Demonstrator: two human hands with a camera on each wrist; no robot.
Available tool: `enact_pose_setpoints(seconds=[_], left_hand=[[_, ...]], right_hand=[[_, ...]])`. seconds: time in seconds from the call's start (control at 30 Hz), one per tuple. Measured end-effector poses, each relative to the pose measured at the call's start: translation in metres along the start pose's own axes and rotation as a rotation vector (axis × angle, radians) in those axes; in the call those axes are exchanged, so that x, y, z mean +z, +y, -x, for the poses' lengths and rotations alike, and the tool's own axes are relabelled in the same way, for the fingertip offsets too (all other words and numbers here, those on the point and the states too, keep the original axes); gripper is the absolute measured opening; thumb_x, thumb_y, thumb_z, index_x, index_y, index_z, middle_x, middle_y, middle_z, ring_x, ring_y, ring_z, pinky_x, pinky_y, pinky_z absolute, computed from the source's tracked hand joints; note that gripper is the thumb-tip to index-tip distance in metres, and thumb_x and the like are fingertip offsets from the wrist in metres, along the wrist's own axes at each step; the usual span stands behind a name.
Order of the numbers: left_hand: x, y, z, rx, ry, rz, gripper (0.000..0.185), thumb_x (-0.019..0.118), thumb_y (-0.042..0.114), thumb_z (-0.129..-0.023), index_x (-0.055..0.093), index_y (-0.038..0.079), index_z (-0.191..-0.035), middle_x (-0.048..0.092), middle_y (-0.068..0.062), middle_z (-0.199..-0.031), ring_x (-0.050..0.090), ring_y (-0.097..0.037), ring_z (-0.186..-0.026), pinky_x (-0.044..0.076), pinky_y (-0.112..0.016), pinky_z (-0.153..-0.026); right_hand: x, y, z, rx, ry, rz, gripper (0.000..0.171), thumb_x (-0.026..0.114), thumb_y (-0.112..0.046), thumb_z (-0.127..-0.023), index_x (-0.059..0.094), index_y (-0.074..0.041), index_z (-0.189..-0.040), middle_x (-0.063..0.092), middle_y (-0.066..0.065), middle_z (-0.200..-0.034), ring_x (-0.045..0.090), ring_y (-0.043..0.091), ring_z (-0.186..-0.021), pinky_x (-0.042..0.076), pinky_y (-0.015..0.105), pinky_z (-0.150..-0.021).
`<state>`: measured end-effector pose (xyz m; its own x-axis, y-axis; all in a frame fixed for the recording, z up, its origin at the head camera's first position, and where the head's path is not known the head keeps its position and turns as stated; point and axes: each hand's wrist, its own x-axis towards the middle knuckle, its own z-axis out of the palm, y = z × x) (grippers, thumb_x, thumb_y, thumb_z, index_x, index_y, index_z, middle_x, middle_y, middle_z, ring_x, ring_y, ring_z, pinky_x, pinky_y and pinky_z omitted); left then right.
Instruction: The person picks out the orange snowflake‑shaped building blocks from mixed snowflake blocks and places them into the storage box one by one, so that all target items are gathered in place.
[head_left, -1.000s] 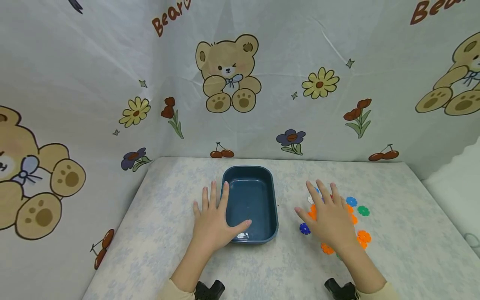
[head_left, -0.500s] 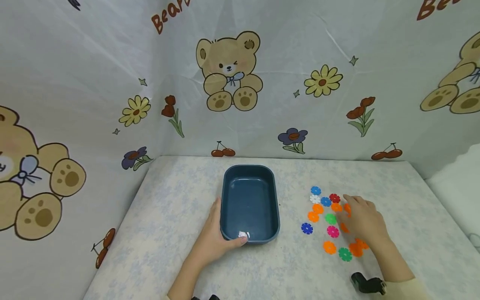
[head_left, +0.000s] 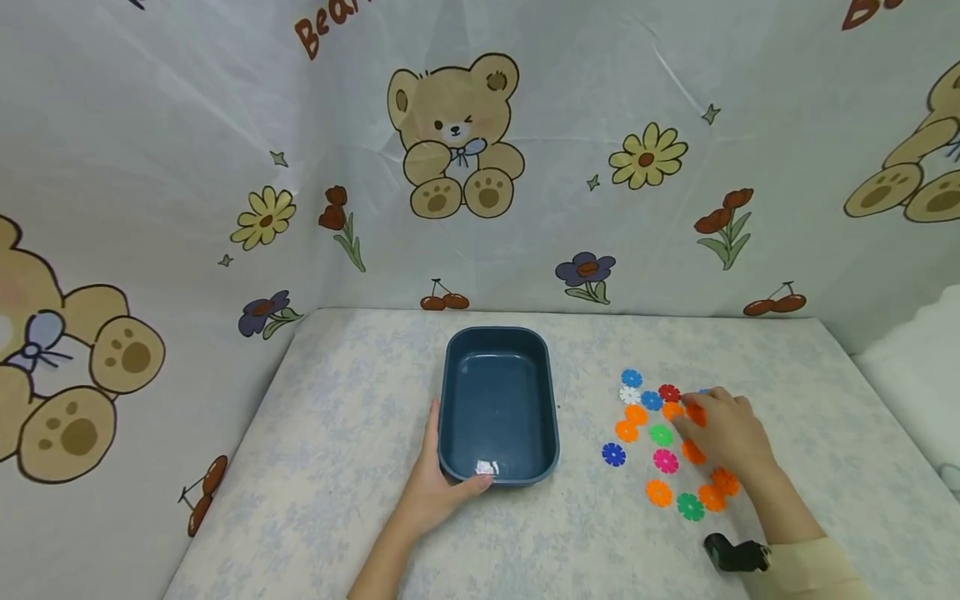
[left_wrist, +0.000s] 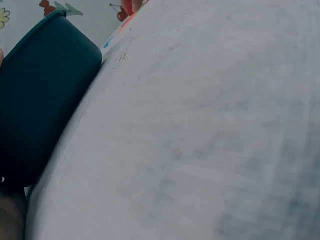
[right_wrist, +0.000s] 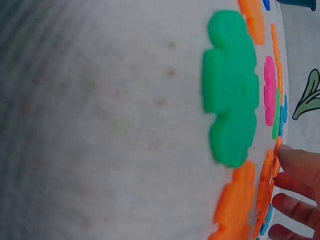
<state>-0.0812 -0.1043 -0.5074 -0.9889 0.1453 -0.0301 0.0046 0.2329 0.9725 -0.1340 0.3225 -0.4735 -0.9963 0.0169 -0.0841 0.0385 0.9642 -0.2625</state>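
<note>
My left hand [head_left: 432,492] holds the near left corner of a deep blue rectangular plastic basin [head_left: 498,400], thumb over the near rim and fingers along the left wall. Part of the basin's outer wall [left_wrist: 50,85] fills the left of the left wrist view. My right hand [head_left: 729,433] reaches down over the scattered snowflake building discs, its fingertips at an orange disc [head_left: 696,414]. In the right wrist view the thumb [right_wrist: 297,162] is at an orange disc, and the other fingers are bent and spaced apart. Nearby lie a green disc [head_left: 691,507] and a pink disc [head_left: 665,461].
Several more discs, among them a dark blue disc [head_left: 613,454], a white disc [head_left: 629,396] and a red disc [head_left: 669,393], lie flat right of the basin. A bear-print cloth [head_left: 540,275] hangs behind the pale mottled table [head_left: 352,400].
My left hand has come down from above the basin's left side onto its near left corner. The right hand has moved rightward and lowered to the discs, then stayed nearly still.
</note>
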Motion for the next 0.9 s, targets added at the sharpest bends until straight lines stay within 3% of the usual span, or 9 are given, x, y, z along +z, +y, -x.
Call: enact_pose_setpoints(seconds=[0.27,0.53,0.7,0.9], left_hand=[[0.0018,-0.0033,0.0005,0.035,0.024,0.008,0.123,0.088,0.029,-0.072,0.002,0.033,-0.161,0.007,0.011,-0.167,0.009,-0.023,-0.154,0.017,-0.062,-0.12],[0.0041,-0.005,0.0033,0.038,0.066,-0.04,0.123,0.089,0.033,-0.071,0.004,0.033,-0.161,0.012,0.01,-0.167,0.017,-0.025,-0.153,0.023,-0.062,-0.118],[0.0047,-0.0058,0.0036,0.035,0.077,-0.054,0.123,0.089,0.034,-0.071,0.005,0.033,-0.161,0.013,0.011,-0.166,0.017,-0.024,-0.153,0.023,-0.061,-0.119],[0.0048,-0.0068,0.0044,0.055,0.082,-0.068,0.124,0.089,0.036,-0.07,0.005,0.031,-0.161,0.014,0.01,-0.166,0.018,-0.024,-0.153,0.024,-0.061,-0.118]], right_hand=[[0.0029,-0.0044,-0.0033,-0.011,0.045,-0.038,0.049,0.077,-0.032,-0.085,0.068,0.004,-0.118,0.059,0.03,-0.117,0.045,0.049,-0.103,0.049,0.06,-0.081],[0.0044,-0.0021,-0.0075,-0.012,-0.047,-0.155,0.044,0.075,-0.024,-0.088,0.061,-0.001,-0.122,0.061,0.024,-0.116,0.051,0.042,-0.104,0.05,0.059,-0.088],[0.0028,-0.0015,-0.0061,-0.021,-0.082,-0.217,0.042,0.073,-0.024,-0.091,0.058,-0.007,-0.126,0.063,0.018,-0.112,0.056,0.031,-0.094,0.054,0.046,-0.077],[-0.0018,-0.0013,-0.0054,-0.01,-0.104,-0.309,0.046,0.071,-0.032,-0.092,0.06,-0.01,-0.131,0.064,0.015,-0.107,0.057,0.024,-0.08,0.049,0.03,-0.061]])
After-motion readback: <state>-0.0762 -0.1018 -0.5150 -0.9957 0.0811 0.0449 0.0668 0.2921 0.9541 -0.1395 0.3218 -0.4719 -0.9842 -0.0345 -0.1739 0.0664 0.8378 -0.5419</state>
